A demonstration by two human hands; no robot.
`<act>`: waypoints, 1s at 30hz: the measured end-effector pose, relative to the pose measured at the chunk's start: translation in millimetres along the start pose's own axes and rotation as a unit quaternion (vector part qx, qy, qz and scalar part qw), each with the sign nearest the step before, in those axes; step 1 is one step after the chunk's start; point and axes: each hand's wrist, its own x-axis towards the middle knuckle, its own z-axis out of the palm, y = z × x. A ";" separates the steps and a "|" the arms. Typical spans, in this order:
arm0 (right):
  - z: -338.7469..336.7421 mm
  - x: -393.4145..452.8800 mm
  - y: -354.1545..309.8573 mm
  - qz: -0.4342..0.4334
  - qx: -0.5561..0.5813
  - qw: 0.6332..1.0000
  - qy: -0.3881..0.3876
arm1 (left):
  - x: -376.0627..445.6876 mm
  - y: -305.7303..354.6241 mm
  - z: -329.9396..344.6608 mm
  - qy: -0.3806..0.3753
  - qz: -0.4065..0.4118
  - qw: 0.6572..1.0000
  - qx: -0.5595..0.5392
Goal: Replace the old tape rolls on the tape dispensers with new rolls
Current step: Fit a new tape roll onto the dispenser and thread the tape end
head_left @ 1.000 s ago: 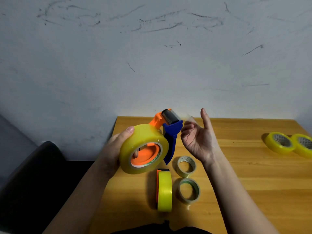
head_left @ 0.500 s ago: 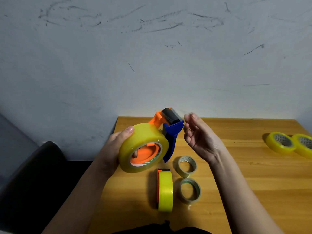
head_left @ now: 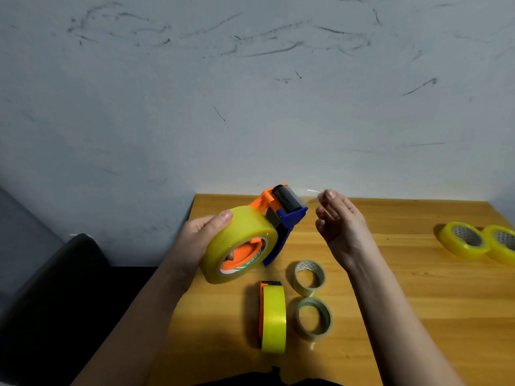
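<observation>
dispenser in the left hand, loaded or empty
Loaded: a full yellow roll sits on the dispenser's orange hub, gripped by the left hand.

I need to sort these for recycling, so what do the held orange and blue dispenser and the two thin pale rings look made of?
Orange and blue tape dispenser: moulded plastic, by its flat saturated colour. Two thin pale rings: probably cardboard cores with a little clear tape left, matte inside and glossy outside.

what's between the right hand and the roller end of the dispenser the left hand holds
Nothing solid: open air separates the right hand from the dispenser gripped by the left hand. A clear wisp, maybe tape, shows at the right fingertips.
</observation>
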 end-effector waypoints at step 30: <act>8.8 7.8 29.0 0.053 0.329 0.941 -0.060 | 0.6 0.2 13.7 -0.013 -0.009 1.000 -0.011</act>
